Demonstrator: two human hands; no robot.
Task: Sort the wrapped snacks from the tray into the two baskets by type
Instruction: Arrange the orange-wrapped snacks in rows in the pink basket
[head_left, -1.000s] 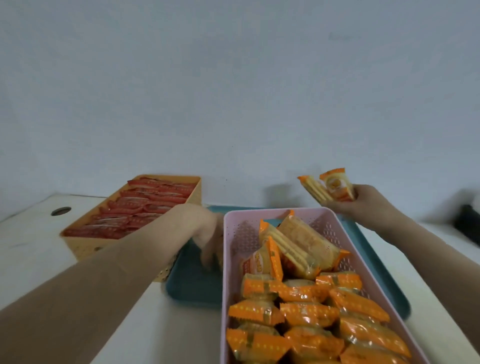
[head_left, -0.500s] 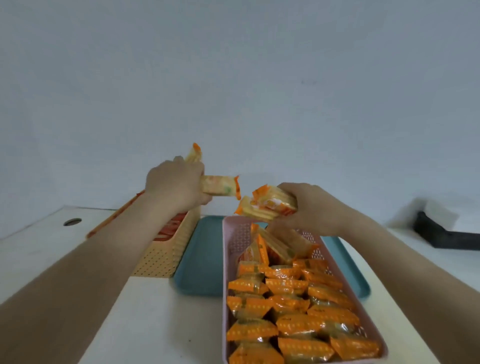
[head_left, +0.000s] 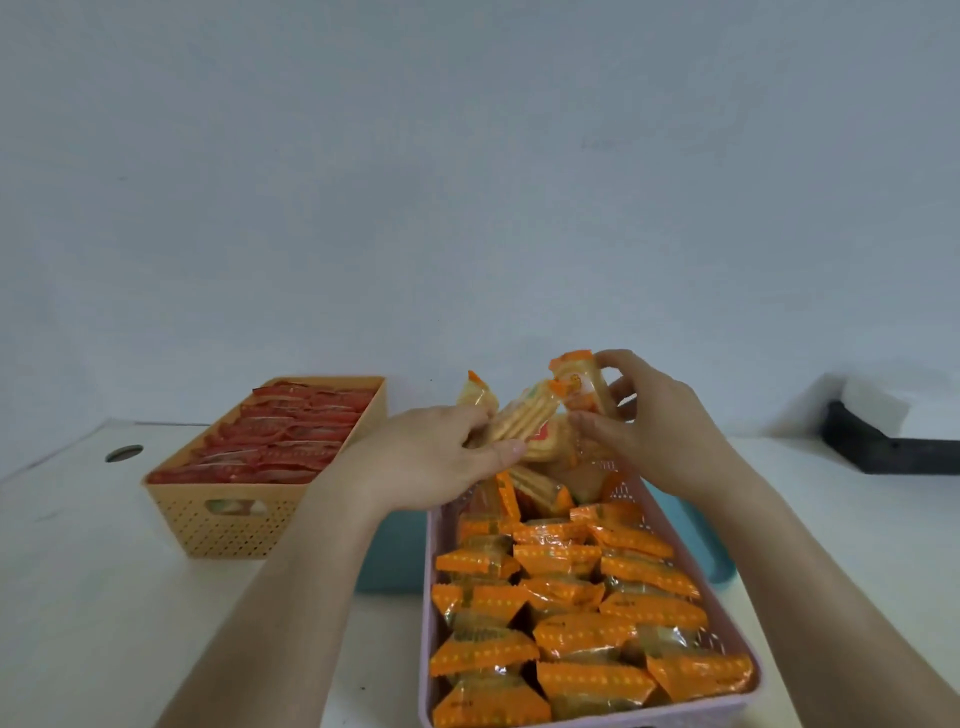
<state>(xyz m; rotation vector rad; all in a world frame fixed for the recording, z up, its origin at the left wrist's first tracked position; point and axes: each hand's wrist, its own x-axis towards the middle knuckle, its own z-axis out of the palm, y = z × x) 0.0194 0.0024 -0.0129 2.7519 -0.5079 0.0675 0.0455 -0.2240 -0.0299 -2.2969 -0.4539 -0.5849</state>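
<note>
Both hands are held together above the far end of the pink basket (head_left: 748, 644). The left hand (head_left: 431, 462) is closed around cracker packs (head_left: 519, 423): one pack is pressed between the thumb and the fingers, and the orange tip of another is seen behind the knuckles. The right hand (head_left: 660, 431) is closed loosely on a further pack (head_left: 579, 384), which is kept upright between the thumb and the bent fingertips. The packs of the two hands are touching each other in the middle. How many packs are held in all cannot be told.

The pink basket is filled with orange snacks (head_left: 561, 623), laid in rows, and some cracker packs are leaned at its far end, just under the hands. The basket is placed on a teal tray (head_left: 395, 556), of which only parts are seen at both sides. At the left, well apart from the hands, a tan basket (head_left: 234, 525) is set on the white table (head_left: 78, 597), and it is filled with red snacks (head_left: 291, 431). A dark object (head_left: 893, 447) is seen at the far right by the wall.
</note>
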